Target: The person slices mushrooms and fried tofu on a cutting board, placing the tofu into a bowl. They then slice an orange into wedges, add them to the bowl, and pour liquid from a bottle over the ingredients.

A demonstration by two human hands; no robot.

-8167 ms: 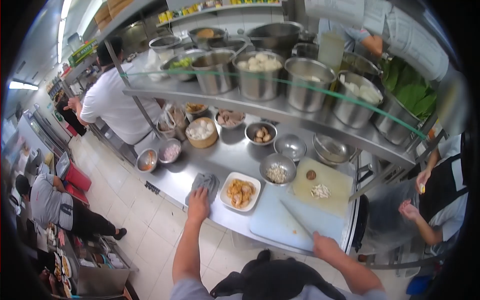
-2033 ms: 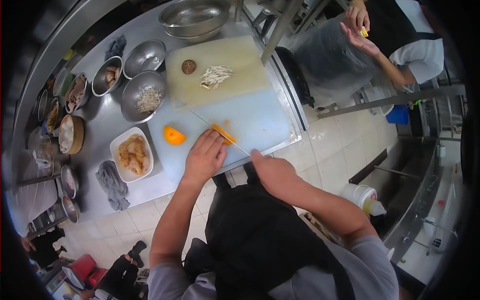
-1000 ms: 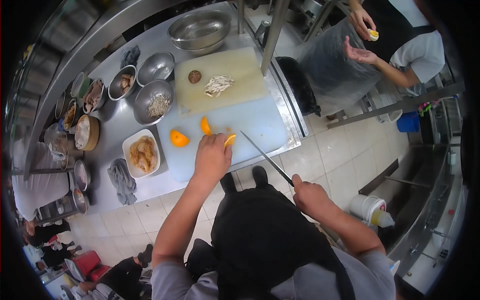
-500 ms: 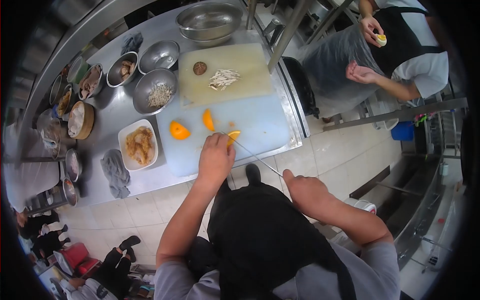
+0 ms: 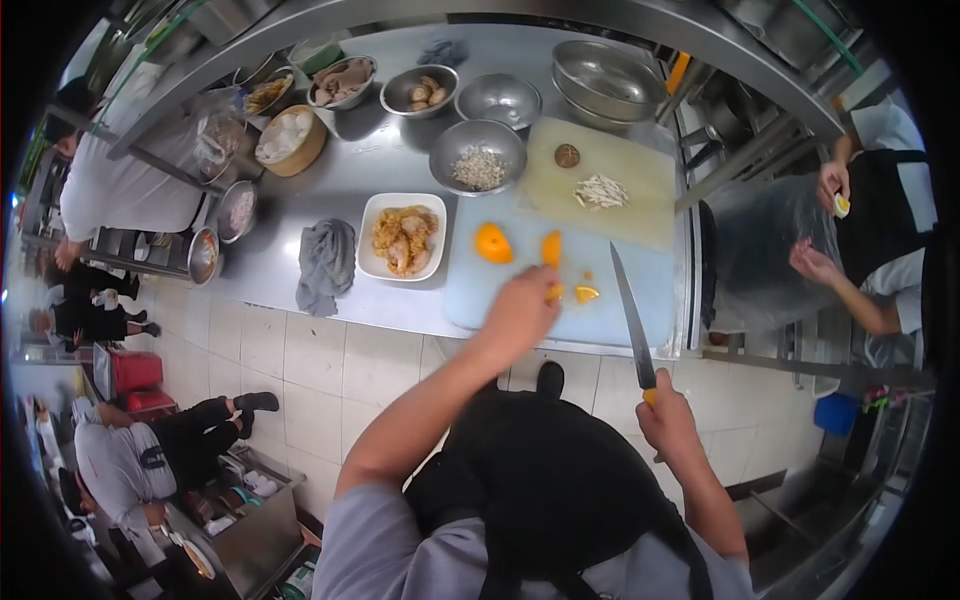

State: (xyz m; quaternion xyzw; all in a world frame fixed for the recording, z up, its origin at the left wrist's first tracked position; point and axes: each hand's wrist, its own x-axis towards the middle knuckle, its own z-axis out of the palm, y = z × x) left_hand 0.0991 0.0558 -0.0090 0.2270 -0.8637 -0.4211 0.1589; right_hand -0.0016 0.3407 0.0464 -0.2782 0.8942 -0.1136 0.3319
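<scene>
My right hand grips the yellow handle of a long knife, its blade angled up over the right side of the blue-white cutting board. My left hand is at the board, its fingers closed on a small orange piece. Just right of those fingers lies a cut orange wedge. Farther back on the board are an orange half and another orange piece. Behind, a yellowish board carries a brown mushroom and pale strips.
A square dish of marinated meat and a grey cloth lie left of the board. Metal bowls stand behind. An overhead rail crosses above. At the right, a co-worker's hand holds a piece of food.
The knife has come away from the orange and now points up to the right in my right hand. A wedge lies apart beside my left hand. The view has shifted left.
</scene>
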